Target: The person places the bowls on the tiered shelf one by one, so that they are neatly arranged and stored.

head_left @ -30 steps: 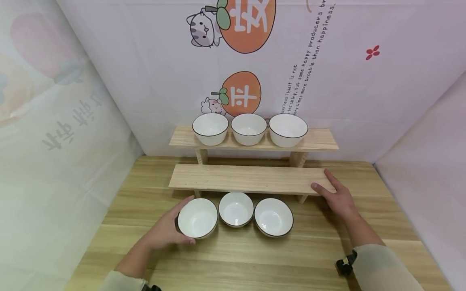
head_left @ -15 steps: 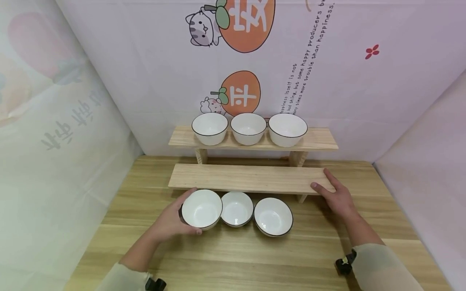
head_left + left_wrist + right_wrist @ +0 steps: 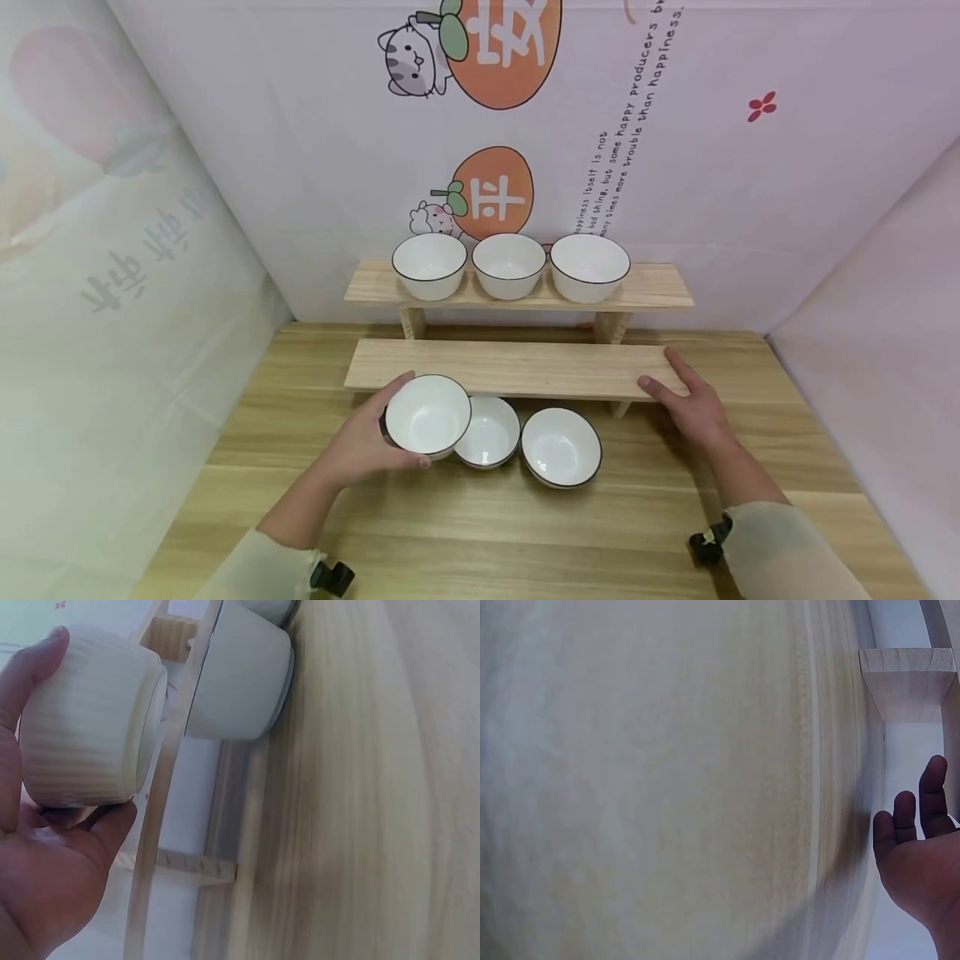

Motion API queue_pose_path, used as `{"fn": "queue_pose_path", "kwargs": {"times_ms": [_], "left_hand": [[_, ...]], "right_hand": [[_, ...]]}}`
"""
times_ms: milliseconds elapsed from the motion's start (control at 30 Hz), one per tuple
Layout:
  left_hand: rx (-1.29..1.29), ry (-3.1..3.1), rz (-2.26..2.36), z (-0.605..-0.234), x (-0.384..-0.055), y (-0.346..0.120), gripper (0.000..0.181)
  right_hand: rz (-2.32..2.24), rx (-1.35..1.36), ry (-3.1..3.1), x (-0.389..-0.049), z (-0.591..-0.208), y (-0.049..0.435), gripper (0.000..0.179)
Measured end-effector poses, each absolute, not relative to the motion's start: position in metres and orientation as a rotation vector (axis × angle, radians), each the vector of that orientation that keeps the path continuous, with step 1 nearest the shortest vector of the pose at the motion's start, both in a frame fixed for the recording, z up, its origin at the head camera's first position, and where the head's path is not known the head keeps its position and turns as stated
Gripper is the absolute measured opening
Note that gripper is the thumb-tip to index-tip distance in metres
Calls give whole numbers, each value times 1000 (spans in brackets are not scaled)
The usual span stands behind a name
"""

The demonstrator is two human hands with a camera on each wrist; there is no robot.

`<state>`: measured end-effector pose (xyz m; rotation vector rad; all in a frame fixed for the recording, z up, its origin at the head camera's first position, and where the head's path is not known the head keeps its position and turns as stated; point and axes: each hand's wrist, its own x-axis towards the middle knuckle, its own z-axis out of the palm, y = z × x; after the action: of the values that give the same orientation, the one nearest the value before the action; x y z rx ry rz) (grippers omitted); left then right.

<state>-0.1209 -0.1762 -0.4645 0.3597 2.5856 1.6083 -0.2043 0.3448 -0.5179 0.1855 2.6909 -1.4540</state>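
My left hand [image 3: 363,446] grips a white bowl [image 3: 427,417] with a thin dark rim, thumb on the near side and fingers round the far side. In the left wrist view that bowl [image 3: 94,712] shows ribbed sides and is raised off the table, in front of the lower shelf board [image 3: 510,367]. My right hand [image 3: 697,408] holds the right end of this board, thumb on top. Several of its fingers [image 3: 905,817] curl below, in the right wrist view. Two similar bowls stand on the table: a middle one [image 3: 491,433], partly covered by the held bowl, and a right one [image 3: 561,450].
Three more white bowls stand in a row on the upper shelf board [image 3: 652,287]: left [image 3: 430,267], middle [image 3: 508,267] and right [image 3: 589,268]. The stepped wooden rack stands on a wood-grain table [image 3: 480,542]. Printed cloth [image 3: 675,183] hangs behind and at the sides.
My left hand has lifted the left bowl from the table and carried it up, forward and to the right, close to the lower board. My right hand stays on the board's end.
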Motion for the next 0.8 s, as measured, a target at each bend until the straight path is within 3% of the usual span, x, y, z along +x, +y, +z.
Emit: {"fn": "queue_pose_path", "kwargs": {"times_ms": [800], "left_hand": [[293,2547,1679,-461,-150,-119,129]], "right_hand": [[-1478,218,2661,-204,-516,343,96]]}}
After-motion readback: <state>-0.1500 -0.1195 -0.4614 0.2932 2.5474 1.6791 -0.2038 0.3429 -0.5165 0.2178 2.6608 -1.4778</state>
